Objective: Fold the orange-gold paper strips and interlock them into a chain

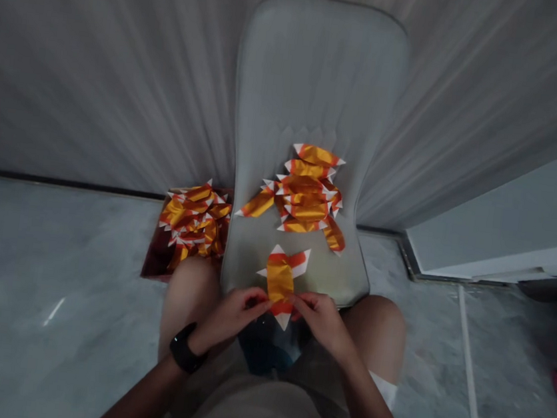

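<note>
Between my hands is a folded paper piece (280,280), gold in the middle with red bands and white pointed ends. My left hand (244,309) pinches its lower left edge, and my right hand (319,316) pinches the lower right edge. Under its upper part lies another folded piece (299,262) in the same colours, crosswise on the chair seat; much of it is covered. Farther back on the seat, a pile of similar folded paper pieces (307,195) lies in a loose stack, with one off to the left and one tilted at the right.
A grey padded chair (324,73) faces me, its back against a grey curtain (123,70). On the floor left of it stands a dark red box (156,259) holding several more folded pieces. A pale cabinet-like panel (509,215) is at the right.
</note>
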A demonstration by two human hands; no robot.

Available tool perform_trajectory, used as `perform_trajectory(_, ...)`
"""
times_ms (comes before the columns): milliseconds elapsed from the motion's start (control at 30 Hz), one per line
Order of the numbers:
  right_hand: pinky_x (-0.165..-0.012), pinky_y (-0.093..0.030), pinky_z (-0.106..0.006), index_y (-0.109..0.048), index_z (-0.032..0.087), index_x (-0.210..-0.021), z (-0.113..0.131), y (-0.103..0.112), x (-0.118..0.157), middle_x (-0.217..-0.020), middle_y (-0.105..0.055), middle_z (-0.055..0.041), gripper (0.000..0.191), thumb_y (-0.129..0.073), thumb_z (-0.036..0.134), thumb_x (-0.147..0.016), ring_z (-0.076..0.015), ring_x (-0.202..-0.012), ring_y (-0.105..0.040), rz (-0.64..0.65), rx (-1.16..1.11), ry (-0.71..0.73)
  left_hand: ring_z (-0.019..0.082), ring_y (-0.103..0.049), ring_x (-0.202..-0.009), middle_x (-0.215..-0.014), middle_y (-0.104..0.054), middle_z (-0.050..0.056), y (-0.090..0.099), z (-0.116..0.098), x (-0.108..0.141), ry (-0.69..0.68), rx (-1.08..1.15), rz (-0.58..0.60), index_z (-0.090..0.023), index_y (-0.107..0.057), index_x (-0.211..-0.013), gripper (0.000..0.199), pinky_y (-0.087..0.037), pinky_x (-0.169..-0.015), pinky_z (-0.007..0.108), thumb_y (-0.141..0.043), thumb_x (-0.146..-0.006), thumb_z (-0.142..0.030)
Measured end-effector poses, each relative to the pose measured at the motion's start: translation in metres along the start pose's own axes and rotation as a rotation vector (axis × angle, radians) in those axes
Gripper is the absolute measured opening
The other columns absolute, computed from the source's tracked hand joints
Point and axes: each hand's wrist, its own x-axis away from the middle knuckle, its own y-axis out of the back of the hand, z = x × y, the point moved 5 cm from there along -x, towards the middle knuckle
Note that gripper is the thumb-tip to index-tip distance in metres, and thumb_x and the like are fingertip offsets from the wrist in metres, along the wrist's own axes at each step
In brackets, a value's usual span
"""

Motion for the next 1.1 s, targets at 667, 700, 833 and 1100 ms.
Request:
perform_trajectory(667, -0.063, -0.053, -0.026, -0.075, 0.017, -0.074, 0.011, -0.037, -0.130, -0.071, -0.076, -0.0064, 0.043, -0.049, 0.043, -0.096, -0.0188, -0.066, -0.072, -0.167, 0.060, -0.020, 0.016, -0.060, -0.064, -0.084, -0.069, 0.004, 0.065, 0.043, -0.013, 0.017, 0.135, -0.559, -0.018, -0.066, -0.109, 0.045, -0.044, -0.057, 0.026, -0.055, -0.090, -0.058)
perform_trajectory(700, -0.065, -0.054, -0.027, -0.075, 0.016, -0.076, 0.015, -0.036, -0.139, -0.073, -0.076, -0.0074, 0.043, -0.047, 0.042, -0.098, -0.0193, -0.068, -0.072, -0.198, 0.087, -0.013, 0.017, -0.060, -0.064, -0.083, -0.069, 0.004, 0.064, 0.048, -0.012, 0.026, 0.133, -0.580, -0.018, -0.066, -0.109, 0.046, -0.045, -0.057, 0.026, -0.055, -0.090, -0.058)
perform_trajectory(833, -0.084, -0.053, -0.035, -0.075, 0.016, -0.104, 0.021, -0.031, -0.143, -0.096, -0.077, -0.0118, 0.031, -0.054, 0.037, -0.096, -0.0252, -0.091, -0.072, -0.319, 0.224, 0.038, 0.022, -0.068, -0.083, -0.094, -0.072, 0.008, 0.053, 0.065, -0.006, 0.001, -0.007, -0.615, -0.018, -0.068, -0.109, 0.039, -0.052, -0.074, 0.033, -0.052, -0.094, -0.051)
perform_trajectory(1100, -0.101, -0.050, -0.045, -0.064, 0.019, -0.131, -0.034, -0.005, -0.069, -0.123, -0.065, -0.0154, 0.038, -0.057, 0.030, -0.095, -0.0293, -0.114, -0.061, -0.249, 0.703, 0.455, 0.021, -0.065, -0.088, -0.109, -0.068, 0.008, 0.034, 0.053, -0.015, -0.088, -0.287, -0.638, -0.021, -0.061, -0.123, 0.037, -0.052, -0.079, 0.034, -0.060, -0.092, -0.043)
